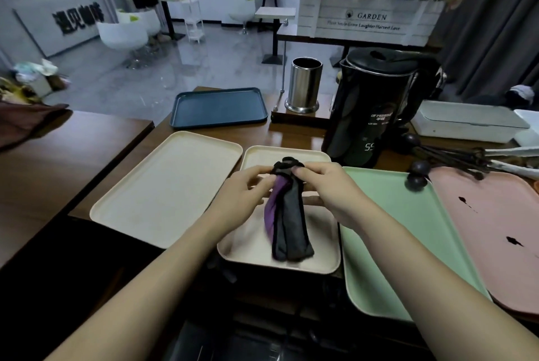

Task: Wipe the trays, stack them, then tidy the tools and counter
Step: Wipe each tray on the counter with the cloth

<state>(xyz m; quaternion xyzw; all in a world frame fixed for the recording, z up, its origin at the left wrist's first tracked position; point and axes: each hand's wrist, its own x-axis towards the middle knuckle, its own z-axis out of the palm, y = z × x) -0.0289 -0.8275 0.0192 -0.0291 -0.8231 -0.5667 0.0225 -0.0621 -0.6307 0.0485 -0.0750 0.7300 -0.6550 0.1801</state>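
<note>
A grey and purple cloth (287, 220) hangs bunched above the small cream tray (318, 261) in the middle of the counter. My left hand (245, 194) and my right hand (326, 188) both pinch its top end, side by side. A larger cream tray (163, 188) lies to the left. A green tray (393, 232) lies to the right, and a pink tray (493, 220) with dark stains overlaps its right side. A dark blue tray (218, 107) sits at the back.
A black electric kettle (376, 109) stands behind the small tray. A steel cylinder (304, 85) is to its left. Dark ball-ended sticks (449, 156) and tongs (513, 156) lie at the right. A white lidded box (466, 124) sits behind them. A flower crate (364, 16) is farther back.
</note>
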